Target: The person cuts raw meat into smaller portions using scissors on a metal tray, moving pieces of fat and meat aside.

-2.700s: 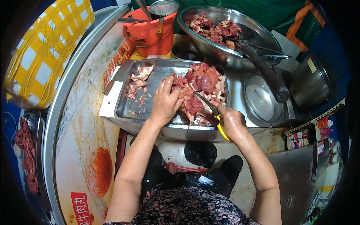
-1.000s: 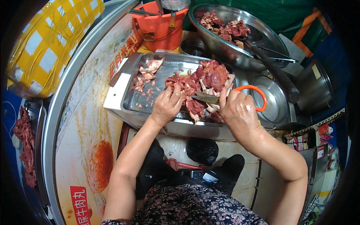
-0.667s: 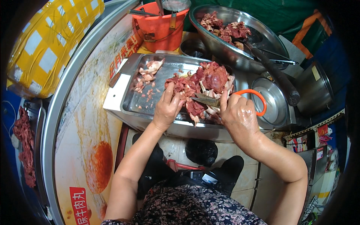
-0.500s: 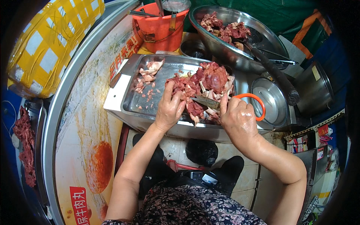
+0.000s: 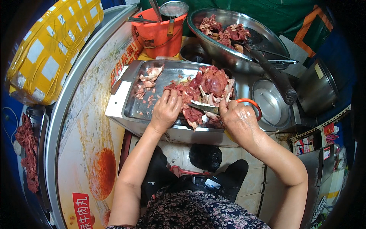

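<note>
A steel tray (image 5: 152, 113) in front of me holds a heap of raw red meat (image 5: 218, 82) with pale fat and sinew. My right hand (image 5: 242, 121) is wrapped round scissors (image 5: 206, 108) with orange handles, at the tray's near right. Their blades point left and lie among the meat pieces. My left hand (image 5: 166, 110) has its fingers bent close together on the heap's left edge, gripping a piece of meat that they partly cover. Pale fatty trimmings (image 5: 151, 74) lie apart at the tray's left end.
Behind the tray stand an orange bucket (image 5: 162, 40) with utensils and a large steel basin (image 5: 263, 63) holding more meat. On the right are a round steel bowl (image 5: 268, 99), a dark-handled tool (image 5: 276, 80) and a steel pot (image 5: 318, 89). A taped yellow box (image 5: 49, 57) sits far left.
My left hand has shifted slightly left, its fingers now closer together. The scissors have turned in my right hand, so less of the orange loop shows.
</note>
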`<state>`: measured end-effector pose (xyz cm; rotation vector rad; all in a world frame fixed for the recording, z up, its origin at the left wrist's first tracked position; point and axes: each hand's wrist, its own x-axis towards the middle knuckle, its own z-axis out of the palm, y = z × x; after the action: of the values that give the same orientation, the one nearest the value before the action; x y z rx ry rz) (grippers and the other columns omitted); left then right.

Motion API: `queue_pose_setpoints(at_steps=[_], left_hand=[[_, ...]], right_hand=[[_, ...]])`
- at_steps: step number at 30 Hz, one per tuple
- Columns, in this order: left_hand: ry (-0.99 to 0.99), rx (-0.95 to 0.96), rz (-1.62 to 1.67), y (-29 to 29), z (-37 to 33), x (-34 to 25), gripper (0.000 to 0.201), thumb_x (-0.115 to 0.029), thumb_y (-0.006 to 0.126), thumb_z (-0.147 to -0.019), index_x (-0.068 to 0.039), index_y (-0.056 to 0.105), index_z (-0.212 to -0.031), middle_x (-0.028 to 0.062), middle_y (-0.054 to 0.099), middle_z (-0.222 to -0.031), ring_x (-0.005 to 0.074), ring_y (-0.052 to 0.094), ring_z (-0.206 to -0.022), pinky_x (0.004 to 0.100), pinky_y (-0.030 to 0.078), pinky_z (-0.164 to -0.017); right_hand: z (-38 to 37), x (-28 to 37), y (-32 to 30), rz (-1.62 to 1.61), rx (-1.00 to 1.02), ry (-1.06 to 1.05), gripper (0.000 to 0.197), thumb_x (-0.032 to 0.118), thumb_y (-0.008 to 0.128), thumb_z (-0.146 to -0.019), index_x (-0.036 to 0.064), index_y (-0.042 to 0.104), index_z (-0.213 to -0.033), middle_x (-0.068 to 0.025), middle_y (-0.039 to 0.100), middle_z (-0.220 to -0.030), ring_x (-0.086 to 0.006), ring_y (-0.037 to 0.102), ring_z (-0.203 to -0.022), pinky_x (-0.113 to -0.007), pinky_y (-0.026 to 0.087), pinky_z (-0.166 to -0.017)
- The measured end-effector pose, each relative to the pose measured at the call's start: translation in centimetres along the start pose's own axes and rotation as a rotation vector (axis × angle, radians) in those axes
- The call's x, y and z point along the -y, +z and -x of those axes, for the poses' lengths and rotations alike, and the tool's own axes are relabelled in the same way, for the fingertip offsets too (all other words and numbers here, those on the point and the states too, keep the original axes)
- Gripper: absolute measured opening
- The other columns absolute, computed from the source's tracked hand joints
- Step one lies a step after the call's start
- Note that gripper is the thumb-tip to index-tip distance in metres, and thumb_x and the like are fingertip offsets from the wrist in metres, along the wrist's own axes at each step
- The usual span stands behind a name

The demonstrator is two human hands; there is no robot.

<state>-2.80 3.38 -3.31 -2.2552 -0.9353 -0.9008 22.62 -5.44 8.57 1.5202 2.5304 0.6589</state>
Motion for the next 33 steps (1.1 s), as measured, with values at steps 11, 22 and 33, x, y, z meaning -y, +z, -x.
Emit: queue_pose_setpoints(at_steps=[11,22,33], left_hand=[[-0.081,-0.052,0.214,0.1,2.0,0.4,0.039,-0.006,0.076,-0.073,0.003,0.064,-0.109,0.0238,0.058,-0.123,0.0417,0.060,-0.111,0.0436,0.055,-0.090],[-0.220,-0.094,0.347,0.1,1.8,-1.3,0.035,-0.004,0.078,-0.075,0.003,0.066,-0.107,0.0266,0.052,-0.129,0.0437,0.057,-0.116,0.0451,0.054,-0.094],[-0.337,-0.133,0.353,1.4,3.3,-2.2,0.034,-0.005,0.079,-0.077,0.003,0.067,-0.108,0.0274,0.051,-0.129,0.0450,0.057,-0.113,0.0465,0.051,-0.094]], right_hand=[[-1.3,-2.4,-3.3,-0.329,0.077,0.071,0.021,0.013,0.067,-0.077,0.0005,0.063,-0.094,-0.0196,0.067,-0.083,-0.0369,0.069,-0.079,-0.046,0.056,-0.067],[-6.0,-1.0,-2.4,-0.387,0.341,0.109,0.025,0.021,0.068,-0.082,0.0010,0.067,-0.097,-0.0218,0.069,-0.089,-0.0397,0.067,-0.091,-0.048,0.054,-0.077],[-7.6,1.1,-0.7,-0.308,0.167,0.026,0.015,0.012,0.065,-0.079,0.0008,0.070,-0.087,-0.0206,0.071,-0.084,-0.0357,0.072,-0.082,-0.045,0.058,-0.070]])
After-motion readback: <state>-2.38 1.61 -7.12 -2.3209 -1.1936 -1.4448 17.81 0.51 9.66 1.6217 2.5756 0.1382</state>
